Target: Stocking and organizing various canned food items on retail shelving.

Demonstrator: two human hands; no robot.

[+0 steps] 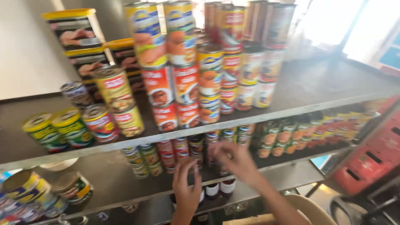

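Note:
My left hand (186, 188) reaches up toward the middle shelf (112, 183), fingers spread, just below a row of small red and green cans (166, 154). It holds nothing that I can see. My right hand (238, 163) is further in at the same shelf, fingers curled around or against small cans near the middle of the row; blur hides whether it grips one. Above, the top shelf (291, 109) carries tall stacks of red, yellow and blue-labelled cans (183, 62).
Yellow-and-black boxes (77, 31) stand at the top left. Green and yellow cans (58, 129) sit on the top shelf's left. More cans (29, 191) fill the lower left. A red crate (375, 158) and a beige chair back (308, 208) are at lower right.

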